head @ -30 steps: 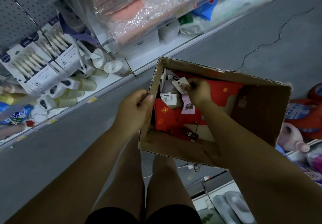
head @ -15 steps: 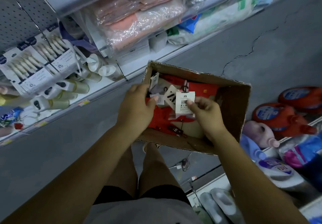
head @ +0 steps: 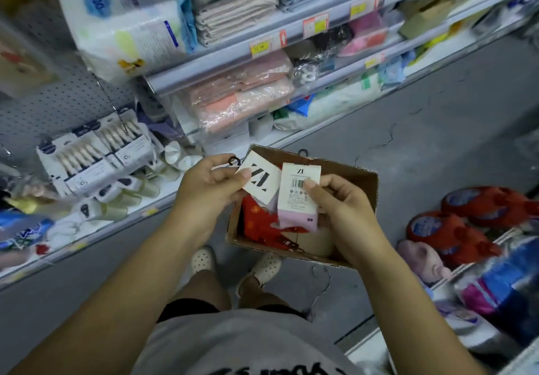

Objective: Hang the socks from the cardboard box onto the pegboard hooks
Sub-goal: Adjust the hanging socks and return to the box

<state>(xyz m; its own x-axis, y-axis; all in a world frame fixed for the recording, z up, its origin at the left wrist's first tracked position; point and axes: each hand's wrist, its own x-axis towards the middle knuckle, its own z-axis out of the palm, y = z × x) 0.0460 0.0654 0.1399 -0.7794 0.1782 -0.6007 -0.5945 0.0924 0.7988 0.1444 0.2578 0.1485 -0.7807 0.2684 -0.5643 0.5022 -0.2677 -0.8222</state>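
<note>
1. Grey pegboard (head: 58, 106) fills the upper left, well apart from both hands. The one peg (head: 109, 97) that can be made out is already loaded with carded packs (head: 96, 152).
2. The box (head: 361, 179) is seen below and between the forearms; what supports it cannot be told. Red socks (head: 259, 224) lie inside it, so much of the task is judged to be undone.
3. The left hand (head: 204, 190) is curled round a white pair (head: 258, 180), with the thumb laid on the card face. The right hand (head: 344, 211) pinches a pink pair (head: 296, 199) by its barcode card. Both pairs are held just above the box, and their edges meet.
4. The step in hand is judged to be the sorting of picked pairs before hanging.
5. A small black hanger (head: 233, 161) shows at the top of the white pair, beside the left fingertips. For the next move, a pair must be carried up and left to the pegboard. Its hanger must be turned to face a peg's tip and slid on.
6. Shelves (head: 233, 62) of wrapped cloth stand ahead, and red bottles (head: 455, 228) are stacked low on the right.
7. A free peg is not seen, so one may have to be found. With both hands full, threading is judged awkward, and the box may tip.
</note>
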